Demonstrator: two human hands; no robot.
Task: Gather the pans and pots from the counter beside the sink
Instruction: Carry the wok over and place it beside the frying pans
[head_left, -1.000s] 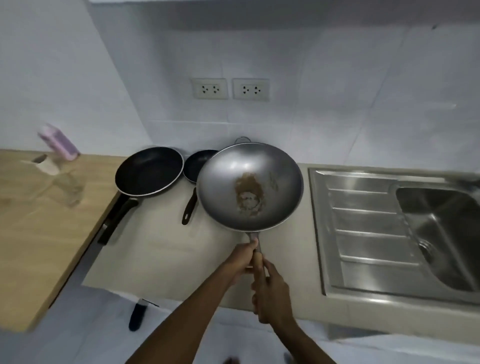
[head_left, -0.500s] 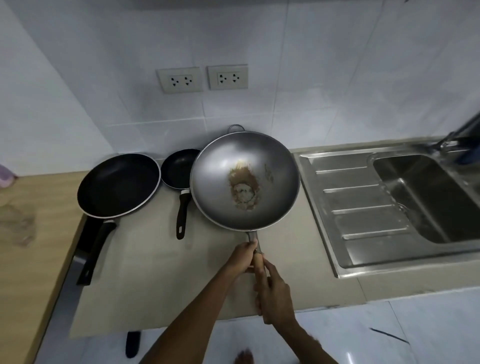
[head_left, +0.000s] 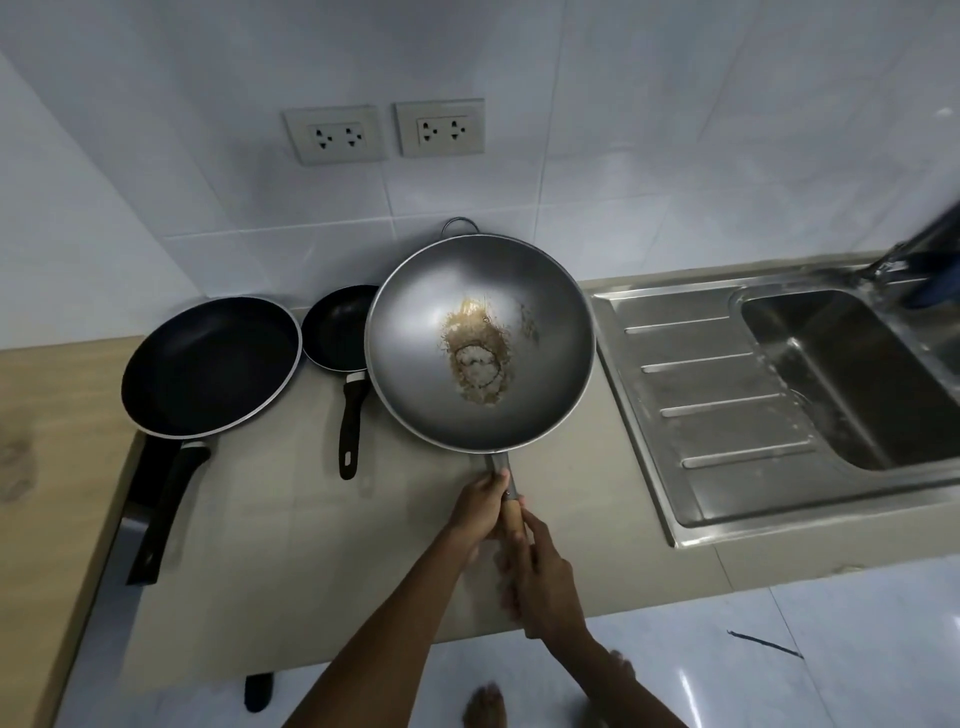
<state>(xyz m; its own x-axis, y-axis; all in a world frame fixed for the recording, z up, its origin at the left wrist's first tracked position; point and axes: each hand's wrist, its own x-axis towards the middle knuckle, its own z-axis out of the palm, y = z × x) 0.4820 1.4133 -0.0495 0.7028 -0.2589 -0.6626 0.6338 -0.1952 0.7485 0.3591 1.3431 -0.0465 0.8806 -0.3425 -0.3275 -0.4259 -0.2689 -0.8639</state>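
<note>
A grey metal wok (head_left: 415, 374) with brown residue at its middle is held over the beige counter (head_left: 291, 530), left of the sink. Both hands grip its wooden handle: my left hand (head_left: 480, 506) nearer the bowl, my right hand (head_left: 540, 577) behind it at the handle's end. Partly tucked behind the wok's left rim is a small black frying pan (head_left: 337, 327), its handle pointing toward me. Farther left sits a large black frying pan (head_left: 208, 366), with its handle reaching over the counter's left edge.
A steel sink (head_left: 852, 374) with a ribbed drainboard (head_left: 711, 395) lies to the right, a tap (head_left: 919, 244) at its far corner. A wooden top (head_left: 41, 467) adjoins the counter on the left. Two wall sockets (head_left: 384, 132) sit on the tiled wall. White floor below.
The view has swung right and down, so the wooden top's bottle left the frame and the sink came closer. The wok stays in both hands, roughly the same place beside the small pan.
</note>
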